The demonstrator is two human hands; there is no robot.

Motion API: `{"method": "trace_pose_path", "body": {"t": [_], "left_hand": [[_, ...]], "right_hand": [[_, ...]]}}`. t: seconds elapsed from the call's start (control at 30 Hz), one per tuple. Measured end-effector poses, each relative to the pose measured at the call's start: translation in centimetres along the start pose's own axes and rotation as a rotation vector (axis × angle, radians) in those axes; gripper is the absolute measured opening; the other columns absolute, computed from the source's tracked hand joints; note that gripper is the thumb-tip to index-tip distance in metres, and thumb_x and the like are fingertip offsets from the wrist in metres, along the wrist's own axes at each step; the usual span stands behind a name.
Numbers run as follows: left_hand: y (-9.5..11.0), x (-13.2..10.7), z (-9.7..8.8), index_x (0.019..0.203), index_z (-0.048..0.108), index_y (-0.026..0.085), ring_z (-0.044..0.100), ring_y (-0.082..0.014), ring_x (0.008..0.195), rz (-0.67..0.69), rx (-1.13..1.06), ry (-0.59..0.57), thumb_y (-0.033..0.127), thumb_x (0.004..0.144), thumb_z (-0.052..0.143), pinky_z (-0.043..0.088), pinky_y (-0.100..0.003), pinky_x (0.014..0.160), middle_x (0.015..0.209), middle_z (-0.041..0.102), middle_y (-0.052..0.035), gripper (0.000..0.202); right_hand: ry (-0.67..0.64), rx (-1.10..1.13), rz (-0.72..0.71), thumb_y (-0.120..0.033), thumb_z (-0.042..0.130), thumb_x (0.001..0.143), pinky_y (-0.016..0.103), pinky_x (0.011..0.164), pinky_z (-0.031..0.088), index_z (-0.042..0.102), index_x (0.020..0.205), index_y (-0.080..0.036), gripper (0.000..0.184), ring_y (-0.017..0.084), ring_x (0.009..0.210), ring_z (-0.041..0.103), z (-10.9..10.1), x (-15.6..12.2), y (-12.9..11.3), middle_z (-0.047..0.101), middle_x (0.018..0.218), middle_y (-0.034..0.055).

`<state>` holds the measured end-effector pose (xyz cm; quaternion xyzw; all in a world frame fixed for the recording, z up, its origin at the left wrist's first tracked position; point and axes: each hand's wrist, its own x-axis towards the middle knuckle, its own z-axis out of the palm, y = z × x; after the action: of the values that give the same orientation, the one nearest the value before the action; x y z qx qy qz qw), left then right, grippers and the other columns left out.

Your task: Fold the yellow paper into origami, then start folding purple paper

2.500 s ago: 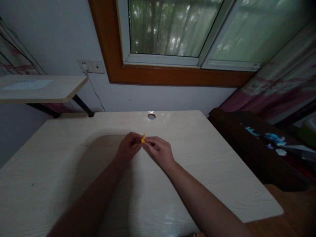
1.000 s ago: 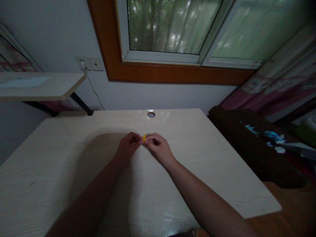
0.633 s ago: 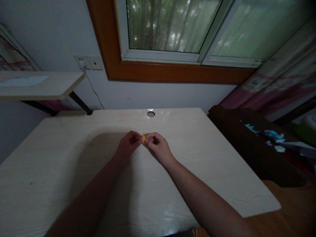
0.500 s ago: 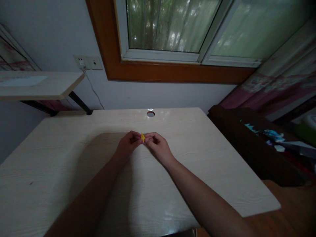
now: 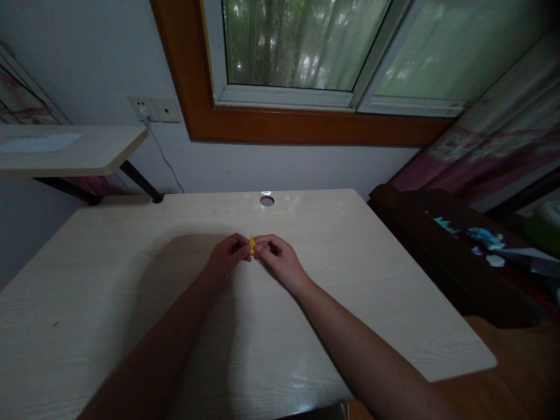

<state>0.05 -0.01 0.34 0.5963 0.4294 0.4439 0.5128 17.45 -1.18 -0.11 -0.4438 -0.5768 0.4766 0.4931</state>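
Note:
A small yellow folded piece, likely paper (image 5: 252, 244), stands upright between my two hands above the middle of the desk (image 5: 371, 303). My left hand (image 5: 230, 251) pinches its left side between thumb and fingers. On the opposite side, my right hand (image 5: 276, 252) grips it with thumb and forefinger, the other fingers curled. Most of the piece is covered by fingertips; only a narrow pointed strip shows, and its full shape is hidden.
A raised shelf (image 5: 126, 146) on black legs stands at the back left. Behind the desk are a wall socket with a plugged-in cable (image 5: 164, 154) and a window. A round cable hole (image 5: 266, 200) sits near the back edge. Dark furniture with assorted items (image 5: 485, 239) is to the right.
The yellow piece has turned slightly between my fingertips and now looks narrower and more upright. My left fingers have shifted a little; both hands stay in nearly the same place.

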Motion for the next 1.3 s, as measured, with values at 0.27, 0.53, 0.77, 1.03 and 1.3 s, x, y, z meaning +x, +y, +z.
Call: {"method": "trace_pose_path", "body": {"t": [0.27, 0.53, 0.77, 1.03, 1.3], "left_hand": [[-0.26, -0.1, 0.27, 0.083, 0.061, 0.017, 0.063, -0.0132, 0.065, 0.008, 0.044, -0.076, 0.035, 0.082, 0.063, 0.051, -0.027, 0.067, 0.069, 0.066, 0.0003, 0.018], [-0.69, -0.16, 0.28, 0.089, 0.06, 0.019, 0.069, -0.0169, 0.078, 0.035, -0.042, -0.044, 0.036, 0.078, 0.071, 0.055, -0.033, 0.079, 0.082, 0.072, -0.0019, 0.024], [-0.42, -0.23, 0.03, 0.092, 0.067, 0.019, 0.071, -0.0175, 0.081, 0.068, 0.018, -0.007, 0.035, 0.082, 0.068, 0.056, -0.032, 0.082, 0.084, 0.074, -0.0028, 0.019], [-0.39, -0.19, 0.24, 0.092, 0.072, 0.019, 0.073, -0.0185, 0.077, 0.045, 0.09, 0.044, 0.036, 0.084, 0.065, 0.058, -0.031, 0.078, 0.081, 0.076, -0.0026, 0.02], [-0.13, -0.29, 0.52, 0.09, 0.073, 0.017, 0.073, -0.0185, 0.072, 0.028, 0.105, 0.106, 0.037, 0.082, 0.065, 0.059, -0.03, 0.073, 0.08, 0.076, -0.0039, 0.023]], "right_hand": [[0.023, 0.152, 0.059, -0.042, 0.073, 0.077, 0.025, 0.06, 0.048, 0.068, 0.085, -0.018, 0.025, 0.012, 0.061, 0.058, -0.12, 0.17, 0.24, 0.064, 0.068, -0.0007], [0.068, 0.319, 0.103, -0.041, 0.077, 0.073, 0.033, 0.072, 0.056, 0.066, 0.085, -0.019, 0.028, 0.016, 0.069, 0.067, -0.02, 0.47, -0.16, 0.072, 0.08, 0.0032], [0.08, 0.339, 0.058, -0.036, 0.077, 0.073, 0.032, 0.073, 0.056, 0.062, 0.091, -0.021, 0.027, 0.015, 0.069, 0.066, 0.09, 0.56, 0.39, 0.069, 0.078, 0.0004], [0.204, 0.322, -0.015, -0.025, 0.079, 0.069, 0.028, 0.069, 0.054, 0.051, 0.099, -0.024, 0.041, 0.012, 0.067, 0.064, 0.15, 0.64, 0.71, 0.064, 0.078, -0.0049], [0.234, 0.269, -0.045, -0.022, 0.08, 0.068, 0.026, 0.067, 0.053, 0.046, 0.1, -0.025, 0.047, 0.011, 0.067, 0.065, 0.31, 0.46, 0.69, 0.065, 0.079, -0.0057]]}}
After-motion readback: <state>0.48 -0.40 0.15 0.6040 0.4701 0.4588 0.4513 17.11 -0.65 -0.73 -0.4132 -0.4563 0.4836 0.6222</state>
